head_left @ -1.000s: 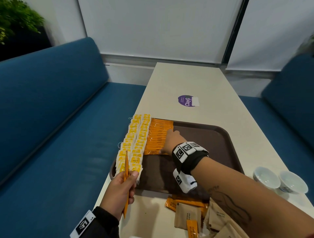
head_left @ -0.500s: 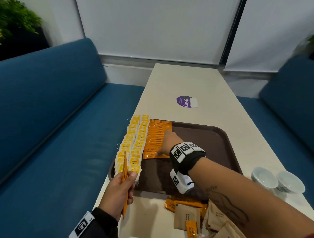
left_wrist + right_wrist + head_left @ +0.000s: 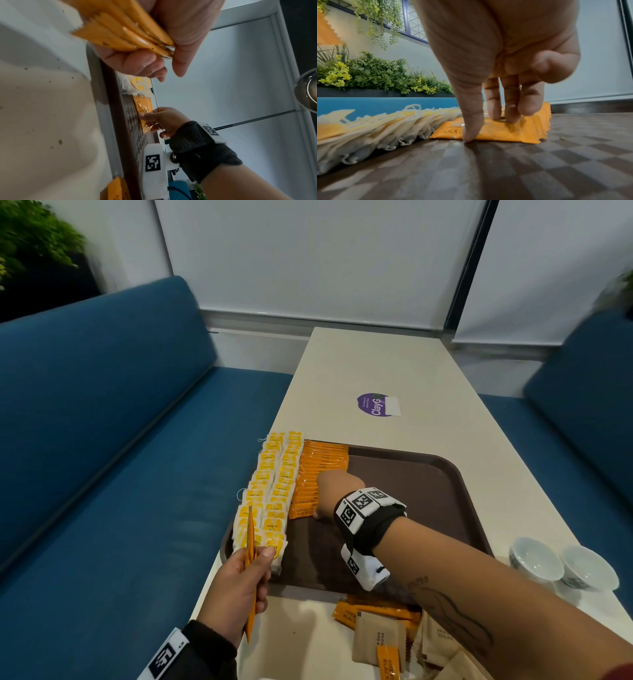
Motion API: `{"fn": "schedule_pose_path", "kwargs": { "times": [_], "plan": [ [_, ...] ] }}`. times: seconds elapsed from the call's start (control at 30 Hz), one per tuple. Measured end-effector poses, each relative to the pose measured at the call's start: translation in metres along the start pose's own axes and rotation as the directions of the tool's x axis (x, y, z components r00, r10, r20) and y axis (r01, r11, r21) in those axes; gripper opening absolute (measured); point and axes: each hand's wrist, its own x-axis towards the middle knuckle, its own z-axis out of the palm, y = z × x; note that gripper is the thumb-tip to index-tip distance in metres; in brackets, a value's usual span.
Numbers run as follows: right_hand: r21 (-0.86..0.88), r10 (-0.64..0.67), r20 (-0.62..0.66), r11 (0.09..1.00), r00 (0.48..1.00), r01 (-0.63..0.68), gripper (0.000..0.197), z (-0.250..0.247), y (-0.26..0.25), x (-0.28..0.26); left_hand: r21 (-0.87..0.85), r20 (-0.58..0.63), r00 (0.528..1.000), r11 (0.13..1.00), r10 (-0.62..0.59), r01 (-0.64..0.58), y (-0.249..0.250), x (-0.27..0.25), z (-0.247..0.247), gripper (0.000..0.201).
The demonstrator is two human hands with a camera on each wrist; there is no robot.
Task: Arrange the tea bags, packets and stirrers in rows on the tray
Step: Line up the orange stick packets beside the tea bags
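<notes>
On the tray (image 3: 445, 501), right hand (image 3: 337, 489) presses flat-fingered on the packet row (image 3: 320, 470); left hand (image 3: 236, 590) grips spare packets (image 3: 123, 33), next laid toward 6 o'clock.

Cream table (image 3: 376, 364), brown tray (image 3: 442, 491) under rt fingers (image 3: 493, 108), loose orange & tan packets (image 3: 376, 635) behind them by near edge, two white cups (image 3: 561, 565) well to their rt, purple sticker (image 3: 375, 405) beyond fingertips.

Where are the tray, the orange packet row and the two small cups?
tray (image 3: 404, 494), head view, bare brown floor.
orange packet row (image 3: 323, 458), head view, far packets.
two small cups (image 3: 536, 559), head view, left cup's bowl.
</notes>
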Motion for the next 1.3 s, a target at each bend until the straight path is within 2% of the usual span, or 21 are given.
{"fn": "schedule_pose_path", "kwargs": {
  "times": [0.2,0.43,0.53,0.73,0.83,0.97,1.07,1.13,1.2,1.3],
  "plan": [
    [0.011,0.037,-0.002,0.999,0.999,-0.037,0.032,0.0,0.002,0.001,-0.006,0.007,1.0,1.0,0.005,-0.005,-0.001,0.001,0.002,0.017],
    [0.005,0.018,-0.003,1.0,1.0,-0.018,0.027,0.002,-0.001,0.005,0.003,0.024,1.0,1.0,-0.015,0.015,0.0,0.0,0.006,0.018],
    [0.026,0.012,-0.007,1.0,1.0,-0.012,0.031,0.0,-0.001,0.004,0.02,0.04,0.999,1.0,-0.022,0.022,0.001,-0.001,0.007,0.016],
    [0.282,0.044,-0.098,0.959,0.994,-0.015,0.034,-0.022,0.014,-0.008,0.041,0.104,0.994,0.999,-0.035,0.031,0.008,-0.003,0.005,0.012],
    [0.365,0.017,-0.119,0.93,0.993,0.028,0.03,-0.031,0.024,-0.026,0.088,0.163,0.987,0.996,-0.001,-0.014,0.01,-0.006,0.008,0.011],
    [0.628,-0.099,-0.053,0.771,0.994,0.11,0.027,-0.03,0.025,-0.072,0.18,0.231,0.973,0.982,0.017,-0.06,0.013,-0.016,0.014,0.016],
    [0.823,-0.205,0.019,0.558,0.978,0.102,0.028,-0.02,0.017,-0.103,0.227,0.256,0.966,0.97,0.021,-0.081,0.015,-0.023,0.019,0.017],
    [0.884,-0.23,-0.006,0.454,0.973,0.112,0.021,-0.014,0.013,-0.116,0.276,0.268,0.963,0.956,0.018,-0.095,0.015,-0.028,0.02,0.018],
    [0.899,-0.228,-0.042,0.416,0.973,0.136,0.015,-0.013,0.013,-0.126,0.333,0.266,0.964,0.937,0.018,-0.109,0.013,-0.032,0.021,0.02],
    [0.871,-0.261,-0.046,0.463,0.964,0.167,0.01,-0.013,0.017,-0.138,0.391,0.257,0.965,0.908,0.048,-0.149,0.012,-0.038,0.02,0.021]
  ]
}}
